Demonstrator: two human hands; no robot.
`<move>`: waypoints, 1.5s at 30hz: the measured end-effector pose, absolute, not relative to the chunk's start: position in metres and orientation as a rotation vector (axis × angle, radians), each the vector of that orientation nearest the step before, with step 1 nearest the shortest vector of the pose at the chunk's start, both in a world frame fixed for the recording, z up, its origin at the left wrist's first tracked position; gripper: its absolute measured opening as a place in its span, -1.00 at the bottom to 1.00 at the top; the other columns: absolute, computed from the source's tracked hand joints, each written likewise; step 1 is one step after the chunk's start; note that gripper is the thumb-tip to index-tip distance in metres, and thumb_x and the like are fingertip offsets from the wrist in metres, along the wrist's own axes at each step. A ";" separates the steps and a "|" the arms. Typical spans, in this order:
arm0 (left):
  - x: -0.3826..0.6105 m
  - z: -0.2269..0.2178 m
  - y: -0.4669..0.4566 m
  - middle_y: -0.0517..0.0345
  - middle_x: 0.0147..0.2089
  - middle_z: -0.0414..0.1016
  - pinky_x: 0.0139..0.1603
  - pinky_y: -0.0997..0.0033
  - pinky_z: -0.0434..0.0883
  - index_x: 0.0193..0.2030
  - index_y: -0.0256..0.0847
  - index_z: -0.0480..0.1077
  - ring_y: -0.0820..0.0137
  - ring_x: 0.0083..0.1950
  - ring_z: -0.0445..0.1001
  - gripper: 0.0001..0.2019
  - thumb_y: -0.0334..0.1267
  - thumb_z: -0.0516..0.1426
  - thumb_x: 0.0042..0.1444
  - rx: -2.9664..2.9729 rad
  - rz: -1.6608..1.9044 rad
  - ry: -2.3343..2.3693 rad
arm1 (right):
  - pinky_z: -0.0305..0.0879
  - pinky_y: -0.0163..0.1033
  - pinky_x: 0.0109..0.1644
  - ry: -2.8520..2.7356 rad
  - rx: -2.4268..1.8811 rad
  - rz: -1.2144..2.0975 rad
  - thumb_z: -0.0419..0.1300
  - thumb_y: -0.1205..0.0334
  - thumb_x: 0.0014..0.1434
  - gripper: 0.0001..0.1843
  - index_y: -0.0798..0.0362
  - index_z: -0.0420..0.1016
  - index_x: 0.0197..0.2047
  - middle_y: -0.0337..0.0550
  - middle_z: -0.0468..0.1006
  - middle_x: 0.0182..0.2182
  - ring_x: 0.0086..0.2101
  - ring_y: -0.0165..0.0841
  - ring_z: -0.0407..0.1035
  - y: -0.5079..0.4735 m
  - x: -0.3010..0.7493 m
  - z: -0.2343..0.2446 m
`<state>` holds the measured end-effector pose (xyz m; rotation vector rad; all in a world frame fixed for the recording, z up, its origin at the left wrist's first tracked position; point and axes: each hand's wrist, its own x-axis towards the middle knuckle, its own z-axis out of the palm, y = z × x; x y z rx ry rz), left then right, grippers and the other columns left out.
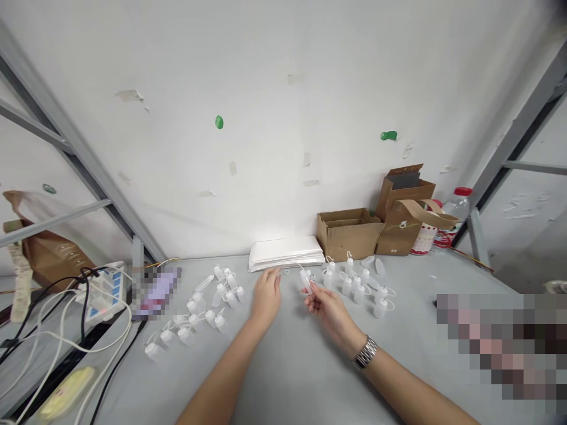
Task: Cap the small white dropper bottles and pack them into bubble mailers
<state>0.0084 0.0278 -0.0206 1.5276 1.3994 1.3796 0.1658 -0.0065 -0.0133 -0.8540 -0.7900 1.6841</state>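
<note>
My right hand [328, 307] grips a small white plastic squeeze bottle [305, 278] with a tethered cap, tilted between thumb and fingers. To its left, my left hand [266, 295] rests low over the table with its fingers stretched forward, holding nothing that I can see. Just past those fingertips lies a tiny clear piece [286, 273]. Several similar bottles [193, 304] stand or lie in a loose group left of my left hand. More such bottles [355, 283] are spread to the right of my right hand, a few of them lying on their sides.
A stack of white sheets or envelopes [287, 252] lies against the wall. Right of it stand an open cardboard box [349, 239], a brown paper bag [396, 218] and a red-capped bottle [458, 209]. A power strip [104, 295] with tangled cables occupies the left side.
</note>
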 end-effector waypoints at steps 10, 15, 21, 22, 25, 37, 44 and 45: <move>-0.008 -0.040 0.052 -0.06 0.05 0.33 0.08 0.28 0.15 -0.03 -0.25 0.35 0.26 0.11 0.21 -0.55 -0.59 -0.14 0.00 2.392 0.633 1.922 | 0.12 -0.38 -0.47 -0.783 -0.929 1.649 0.27 -0.14 -0.18 -0.54 0.16 0.51 -0.44 -0.26 0.41 -0.66 -0.61 -0.52 0.21 -0.005 0.164 -0.015; -0.016 -0.040 0.054 -0.02 -0.10 0.39 -0.03 0.30 0.21 -0.05 -0.20 0.37 0.26 -0.02 0.28 -0.56 -0.58 -0.12 0.00 2.418 0.586 1.990 | 0.10 -0.38 -0.48 -0.815 -0.933 1.666 0.26 -0.10 -0.13 -0.57 0.16 0.51 -0.44 -0.26 0.40 -0.67 -0.62 -0.52 0.19 -0.005 0.164 -0.018; -0.019 -0.039 0.055 -0.05 -0.18 0.38 -0.11 0.27 0.23 -0.21 -0.25 0.43 0.23 -0.09 0.29 -0.71 -0.46 -0.09 0.07 2.401 0.630 2.042 | 0.08 -0.38 -0.49 -0.821 -0.940 1.679 0.25 -0.09 -0.12 -0.59 0.16 0.50 -0.46 -0.26 0.40 -0.68 -0.62 -0.52 0.18 -0.008 0.163 -0.019; -0.019 -0.039 0.055 -0.05 -0.16 0.37 -0.10 0.28 0.23 -0.22 -0.25 0.43 0.23 -0.08 0.29 -0.72 -0.46 -0.08 0.08 2.396 0.650 2.040 | 0.08 -0.38 -0.49 -0.821 -0.948 1.683 0.25 -0.08 -0.12 -0.59 0.16 0.50 -0.46 -0.26 0.40 -0.68 -0.62 -0.52 0.18 -0.008 0.163 -0.019; -0.018 -0.040 0.054 -0.01 -0.16 0.40 -0.09 0.29 0.23 -0.25 -0.23 0.42 0.26 -0.09 0.30 -0.74 -0.46 -0.07 0.07 2.383 0.722 2.007 | 0.09 -0.38 -0.48 -0.821 -0.965 1.693 0.27 -0.07 -0.13 -0.61 0.16 0.49 -0.47 -0.26 0.40 -0.67 -0.62 -0.52 0.18 -0.009 0.162 -0.018; -0.009 -0.027 0.047 0.04 -0.18 0.41 -0.02 0.29 0.26 -0.24 -0.18 0.43 0.32 -0.10 0.36 -0.78 -0.36 -0.02 0.08 1.826 1.446 1.686 | 0.11 -0.33 -0.42 -0.907 -1.012 1.578 0.31 0.01 -0.18 -0.65 0.07 0.54 -0.36 -0.24 0.46 -0.50 -0.57 -0.50 0.19 -0.008 0.165 -0.014; 0.005 -0.015 0.032 -0.02 -0.20 0.51 -0.19 0.38 0.35 -0.25 -0.25 0.41 0.35 -0.21 0.48 -0.76 -0.17 0.14 -0.04 1.138 1.461 1.253 | 0.16 -0.29 -0.33 -0.941 -0.961 1.614 0.32 0.05 -0.18 -0.70 0.10 0.56 -0.40 -0.15 0.51 -0.40 -0.52 -0.47 0.24 -0.007 0.165 -0.017; 0.008 -0.013 0.028 -0.02 -0.19 0.51 -0.20 0.41 0.35 -0.26 -0.25 0.42 0.36 -0.21 0.48 -0.75 -0.18 0.19 -0.09 0.966 1.408 1.146 | 0.16 -0.29 -0.33 -0.956 -0.946 1.628 0.32 0.06 -0.18 -0.70 0.10 0.56 -0.40 -0.15 0.52 -0.42 -0.52 -0.47 0.24 -0.007 0.165 -0.017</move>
